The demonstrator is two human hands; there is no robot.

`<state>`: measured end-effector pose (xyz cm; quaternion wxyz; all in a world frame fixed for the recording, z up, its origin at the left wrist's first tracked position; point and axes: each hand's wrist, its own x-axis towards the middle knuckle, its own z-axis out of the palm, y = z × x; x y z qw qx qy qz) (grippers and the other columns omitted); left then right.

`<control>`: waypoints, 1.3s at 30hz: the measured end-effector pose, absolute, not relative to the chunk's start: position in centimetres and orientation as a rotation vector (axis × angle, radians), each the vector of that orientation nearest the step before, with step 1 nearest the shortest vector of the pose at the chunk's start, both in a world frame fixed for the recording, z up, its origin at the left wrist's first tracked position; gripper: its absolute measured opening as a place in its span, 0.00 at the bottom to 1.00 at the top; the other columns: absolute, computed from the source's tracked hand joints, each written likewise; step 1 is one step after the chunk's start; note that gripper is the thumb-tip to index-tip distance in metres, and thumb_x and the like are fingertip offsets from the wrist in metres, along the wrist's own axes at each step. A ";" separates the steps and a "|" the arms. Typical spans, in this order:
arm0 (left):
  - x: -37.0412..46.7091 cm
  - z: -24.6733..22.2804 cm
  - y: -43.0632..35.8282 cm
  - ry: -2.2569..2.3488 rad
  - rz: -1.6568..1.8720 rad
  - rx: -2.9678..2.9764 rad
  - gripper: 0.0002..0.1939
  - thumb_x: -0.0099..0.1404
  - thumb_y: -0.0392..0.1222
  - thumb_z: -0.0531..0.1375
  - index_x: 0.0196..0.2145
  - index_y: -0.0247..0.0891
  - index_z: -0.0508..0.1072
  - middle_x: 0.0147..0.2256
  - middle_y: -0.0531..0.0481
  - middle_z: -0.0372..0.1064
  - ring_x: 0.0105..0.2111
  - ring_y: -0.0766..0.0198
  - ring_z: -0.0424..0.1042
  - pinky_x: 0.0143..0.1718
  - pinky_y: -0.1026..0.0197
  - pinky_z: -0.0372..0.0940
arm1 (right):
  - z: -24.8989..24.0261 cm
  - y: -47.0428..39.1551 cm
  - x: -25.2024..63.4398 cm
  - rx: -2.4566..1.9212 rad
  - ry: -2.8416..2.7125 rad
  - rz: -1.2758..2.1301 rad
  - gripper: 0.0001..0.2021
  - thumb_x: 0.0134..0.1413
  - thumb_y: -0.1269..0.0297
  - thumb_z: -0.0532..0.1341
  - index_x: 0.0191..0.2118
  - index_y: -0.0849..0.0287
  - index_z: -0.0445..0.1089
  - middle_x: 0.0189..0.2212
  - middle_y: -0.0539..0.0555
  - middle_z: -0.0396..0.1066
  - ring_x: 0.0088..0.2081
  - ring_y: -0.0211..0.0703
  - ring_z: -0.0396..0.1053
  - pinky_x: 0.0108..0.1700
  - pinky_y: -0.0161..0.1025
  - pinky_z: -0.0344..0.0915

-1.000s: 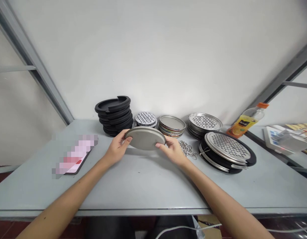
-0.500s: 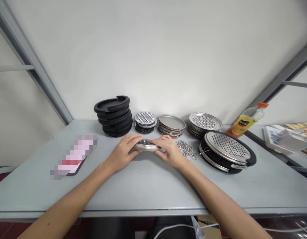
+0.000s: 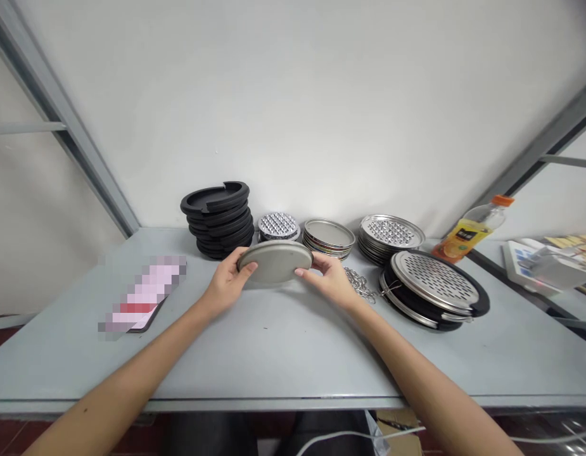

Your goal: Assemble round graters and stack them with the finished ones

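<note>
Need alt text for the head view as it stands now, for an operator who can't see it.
Left hand and right hand hold a round gray disc tilted above a gray table. Behind, left to right, stand black rings, small grater discs, plain discs and larger grater discs.

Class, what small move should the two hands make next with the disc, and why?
Probably tilt the round metal disc level: its plain face slants toward the camera, and the left hand and right hand pinch opposite edges, allowing an even turn.
</note>
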<state>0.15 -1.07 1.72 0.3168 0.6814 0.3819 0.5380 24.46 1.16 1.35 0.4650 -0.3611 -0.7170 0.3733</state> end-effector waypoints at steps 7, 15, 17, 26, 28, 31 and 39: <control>0.1 1.3 -0.1 0.934 1.376 1.546 0.17 0.64 0.53 0.60 0.40 0.37 0.71 0.36 0.49 0.71 0.38 0.62 0.70 0.41 0.63 0.66 | 1.9 0.4 23.8 -0.762 -1.519 1.068 0.13 0.49 0.57 0.67 0.40 0.58 0.75 0.35 0.52 0.77 0.37 0.45 0.74 0.42 0.42 0.70; -0.3 1.1 -0.6 1.224 1.373 2.141 0.26 0.62 0.44 0.62 0.57 0.40 0.63 0.53 0.43 0.67 0.50 0.55 0.68 0.54 0.51 0.62 | 1.8 -0.3 24.4 -0.758 -1.833 0.193 0.11 0.52 0.65 0.65 0.43 0.55 0.75 0.37 0.54 0.78 0.36 0.45 0.72 0.41 0.44 0.69; -0.2 1.3 -1.0 1.224 1.388 2.345 0.28 0.63 0.43 0.62 0.59 0.41 0.62 0.55 0.43 0.65 0.53 0.54 0.65 0.57 0.48 0.60 | 1.9 -0.5 24.4 -0.708 -1.917 0.098 0.11 0.54 0.67 0.63 0.45 0.54 0.75 0.38 0.55 0.78 0.37 0.45 0.72 0.40 0.44 0.68; -0.3 1.5 -1.3 0.975 1.271 2.611 0.20 0.67 0.40 0.59 0.56 0.42 0.66 0.52 0.43 0.70 0.52 0.56 0.69 0.53 0.52 0.64 | 0.7 0.1 24.2 -0.688 -2.114 0.024 0.15 0.58 0.69 0.60 0.50 0.53 0.72 0.44 0.56 0.76 0.43 0.47 0.72 0.45 0.47 0.69; -0.4 1.4 -1.3 0.934 1.178 2.633 0.19 0.67 0.39 0.59 0.55 0.42 0.67 0.52 0.44 0.70 0.51 0.57 0.69 0.53 0.53 0.64 | 0.4 0.0 23.9 -0.655 -2.135 0.021 0.15 0.58 0.69 0.59 0.50 0.54 0.72 0.44 0.56 0.77 0.43 0.47 0.72 0.45 0.47 0.69; -0.3 1.3 -1.4 0.869 1.134 2.603 0.18 0.67 0.36 0.57 0.55 0.42 0.68 0.52 0.45 0.70 0.52 0.57 0.68 0.55 0.52 0.63 | 0.3 -0.2 23.6 -0.631 -2.110 0.036 0.15 0.57 0.69 0.60 0.50 0.54 0.71 0.43 0.56 0.77 0.44 0.46 0.72 0.46 0.46 0.69; 0.2 1.9 -1.2 1.034 1.366 1.952 0.14 0.65 0.47 0.59 0.45 0.35 0.73 0.39 0.46 0.74 0.39 0.59 0.73 0.42 0.60 0.67 | 0.7 0.8 24.1 -0.927 -1.796 0.640 0.21 0.50 0.57 0.66 0.50 0.57 0.71 0.47 0.57 0.74 0.47 0.49 0.71 0.51 0.47 0.67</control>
